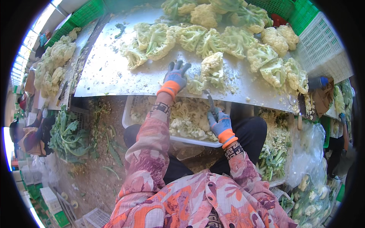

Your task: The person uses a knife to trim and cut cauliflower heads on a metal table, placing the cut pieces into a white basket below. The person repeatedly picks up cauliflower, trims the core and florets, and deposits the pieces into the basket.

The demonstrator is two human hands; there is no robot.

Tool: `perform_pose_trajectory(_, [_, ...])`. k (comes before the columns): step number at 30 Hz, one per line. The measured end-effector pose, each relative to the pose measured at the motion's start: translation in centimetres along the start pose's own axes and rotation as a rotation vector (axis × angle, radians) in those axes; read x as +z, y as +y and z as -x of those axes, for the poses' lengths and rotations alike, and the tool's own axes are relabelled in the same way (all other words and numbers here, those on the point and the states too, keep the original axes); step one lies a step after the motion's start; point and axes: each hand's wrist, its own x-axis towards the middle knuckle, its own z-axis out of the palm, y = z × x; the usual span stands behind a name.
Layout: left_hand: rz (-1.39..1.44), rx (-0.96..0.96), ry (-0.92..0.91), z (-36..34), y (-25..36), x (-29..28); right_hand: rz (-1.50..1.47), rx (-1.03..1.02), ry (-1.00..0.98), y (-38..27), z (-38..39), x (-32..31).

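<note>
My left hand [176, 75], in a grey-blue glove with an orange cuff, lies on the metal table [102, 72] with its fingers spread. Just right of it sits a small cauliflower floret [195, 86], and beyond that a larger cut cauliflower piece [212, 69]. Over the table's near edge, my right hand [220, 122], gloved alike, is closed on a knife [209, 99] whose blade points up toward the floret. Below both hands a white tub [127, 114] holds many cut florets [186, 127]. Cut cauliflower halves [156, 40] lie in a row across the table behind my hands.
Cauliflower pieces [283, 72] lie at the table's right, where a second knife's wooden handle [299, 122] overhangs the edge. A white crate [319, 43] and green crates [304, 17] stand behind. Leaf trimmings [272, 163] fill a container by my right knee. Co-workers sit at both sides.
</note>
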Motion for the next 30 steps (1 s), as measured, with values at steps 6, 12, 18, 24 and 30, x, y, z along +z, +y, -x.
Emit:
perform_pose_trajectory(6, [-0.084, -0.106, 0.114, 2.2, 1.6, 2.2, 0.219, -0.053, 0.170, -2.3, -1.9, 3.0])
perform_pose_trajectory(12, [-0.132, -0.148, 0.271, 4.0, 2.7, 3.3, 0.446, 0.238, -0.035, -3.3, -5.6, 6.0])
perform_pose_trajectory(18, [0.102, -0.089, 0.449, 3.0, 1.2, 2.4, 0.399, 0.169, -0.119, -1.4, -5.6, 5.6])
perform_pose_trajectory(24, [-0.041, -0.178, 0.152, 1.2, 2.7, 1.5, 0.088, 0.190, -0.115, 1.9, -1.1, 5.1])
perform_pose_trajectory(30, [0.058, 0.039, -0.013, 6.5, 4.9, 1.5, -0.342, 0.484, -0.165, 3.4, 4.6, 2.0])
